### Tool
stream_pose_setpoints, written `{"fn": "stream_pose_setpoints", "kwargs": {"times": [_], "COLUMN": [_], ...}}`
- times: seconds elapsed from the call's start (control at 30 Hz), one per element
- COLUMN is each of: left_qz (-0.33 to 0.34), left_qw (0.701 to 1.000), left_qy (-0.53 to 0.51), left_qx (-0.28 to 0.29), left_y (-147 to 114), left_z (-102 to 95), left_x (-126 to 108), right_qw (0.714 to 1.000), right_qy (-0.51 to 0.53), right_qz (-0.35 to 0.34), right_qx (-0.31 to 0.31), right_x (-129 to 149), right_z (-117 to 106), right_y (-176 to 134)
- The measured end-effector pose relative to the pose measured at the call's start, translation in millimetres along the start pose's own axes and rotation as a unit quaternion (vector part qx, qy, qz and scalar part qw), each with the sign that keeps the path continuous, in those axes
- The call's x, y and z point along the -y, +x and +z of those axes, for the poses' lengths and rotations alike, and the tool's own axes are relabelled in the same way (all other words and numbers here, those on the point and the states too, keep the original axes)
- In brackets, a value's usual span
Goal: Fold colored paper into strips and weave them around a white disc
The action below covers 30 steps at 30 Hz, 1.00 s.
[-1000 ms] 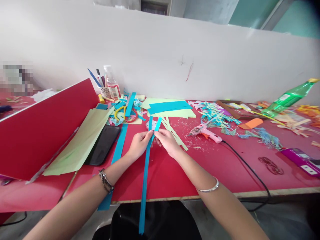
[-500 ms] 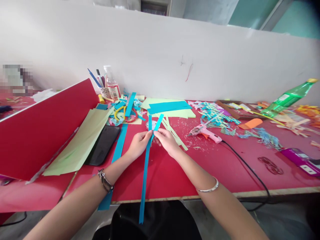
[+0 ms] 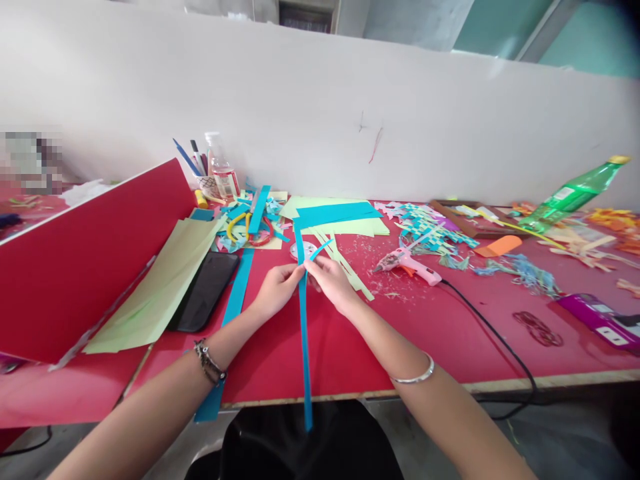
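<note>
Between my two hands is a long blue paper strip (image 3: 305, 347), its lower end hanging past the table's front edge. At the top it parts into two ends, one pointing up and the other curving to the right. My left hand (image 3: 278, 287) pinches it from the left side, thumb and fingers closed. Close against it, my right hand (image 3: 329, 279) pinches the strip from the right. Just beyond my fingertips a small round pale object (image 3: 299, 251) lies on the table, partly hidden by the strip.
Left of my hands lie a black phone (image 3: 206, 293), a pale green sheet (image 3: 150, 293) and a wider blue strip (image 3: 239, 287). A pink glue gun (image 3: 413, 265) with a black cord rests at right. Scissors (image 3: 240, 228), paper scraps and a tilted green bottle (image 3: 575, 197) stand farther back.
The strip's lower end has swung right, and its right-hand upper end now bends lower to the right. Both hands keep their pinch in nearly the same place.
</note>
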<state>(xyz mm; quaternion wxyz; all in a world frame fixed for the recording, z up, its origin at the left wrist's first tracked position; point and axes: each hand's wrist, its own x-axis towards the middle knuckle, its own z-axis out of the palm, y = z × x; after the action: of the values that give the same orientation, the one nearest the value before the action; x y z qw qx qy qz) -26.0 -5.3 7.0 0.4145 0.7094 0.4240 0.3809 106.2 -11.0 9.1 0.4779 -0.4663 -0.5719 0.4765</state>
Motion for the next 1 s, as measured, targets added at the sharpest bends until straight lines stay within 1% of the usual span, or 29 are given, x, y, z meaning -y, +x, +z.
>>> {"fn": "stream_pose_setpoints", "kwargs": {"times": [0.1, 0.23, 0.27, 0.33, 0.4, 0.43, 0.57, 0.63, 0.67, 0.73, 0.8, 0.83, 0.87, 0.93, 1.0], "left_qz": [0.009, -0.013, -0.023, -0.035, -0.031, -0.026, -0.007, -0.005, -0.007, -0.012, -0.019, -0.024, -0.032, -0.044, -0.041], "left_qw": [1.0, 0.998, 0.998, 0.999, 0.999, 0.999, 1.0, 1.0, 1.0, 0.999, 0.998, 0.998, 0.998, 0.999, 0.998], "left_qy": [0.003, 0.001, -0.005, -0.021, -0.028, -0.025, -0.013, -0.014, -0.015, -0.015, -0.016, -0.017, -0.019, -0.025, -0.027], "left_qx": [-0.018, -0.068, -0.066, -0.033, 0.004, 0.007, -0.006, -0.003, -0.004, -0.026, -0.053, -0.055, -0.046, -0.006, 0.03], "left_y": [0.2, 0.1, -0.2, -0.8, -1.3, -1.4, -1.3, -1.1, -1.1, -1.0, -1.0, -1.1, -1.2, -1.6, -1.9], "left_z": [-1.3, -2.5, -2.3, -1.5, -0.3, 0.2, 0.7, 0.4, 0.2, -0.3, -1.0, -1.4, -1.7, -1.8, -1.2], "left_x": [-0.3, -3.1, -3.9, -5.0, -4.9, -4.5, -3.3, -3.7, -4.1, -4.9, -5.7, -5.9, -6.2, -6.3, -5.4], "right_qw": [1.0, 1.0, 1.0, 0.999, 0.999, 0.999, 1.0, 1.0, 1.0, 1.0, 1.0, 1.0, 0.999, 0.999, 0.998], "right_qy": [0.014, 0.018, 0.022, 0.033, 0.033, 0.028, 0.01, 0.011, 0.01, 0.01, 0.017, 0.021, 0.026, 0.03, 0.022], "right_qz": [0.007, -0.008, -0.012, -0.017, -0.016, -0.015, -0.002, -0.005, -0.009, -0.018, -0.017, -0.015, -0.016, -0.026, -0.039], "right_qx": [0.01, 0.005, -0.001, -0.017, -0.027, -0.025, 0.014, 0.02, 0.02, 0.015, 0.002, -0.006, -0.014, -0.027, -0.039], "right_x": [-1.2, -5.4, -6.0, -6.1, -4.6, -3.5, -0.1, -0.3, -0.7, -1.8, -2.4, -2.5, -2.4, -2.0, -1.6], "right_z": [0.8, -0.2, -0.6, -1.0, -1.0, -0.9, -0.4, -0.4, -0.5, -0.8, -0.9, -0.9, -0.9, -1.0, -1.2], "right_y": [-0.7, 0.0, 0.3, 0.7, 0.8, 0.6, -0.4, -0.6, -0.6, -0.7, -0.7, -0.7, -0.6, -0.3, 0.3]}}
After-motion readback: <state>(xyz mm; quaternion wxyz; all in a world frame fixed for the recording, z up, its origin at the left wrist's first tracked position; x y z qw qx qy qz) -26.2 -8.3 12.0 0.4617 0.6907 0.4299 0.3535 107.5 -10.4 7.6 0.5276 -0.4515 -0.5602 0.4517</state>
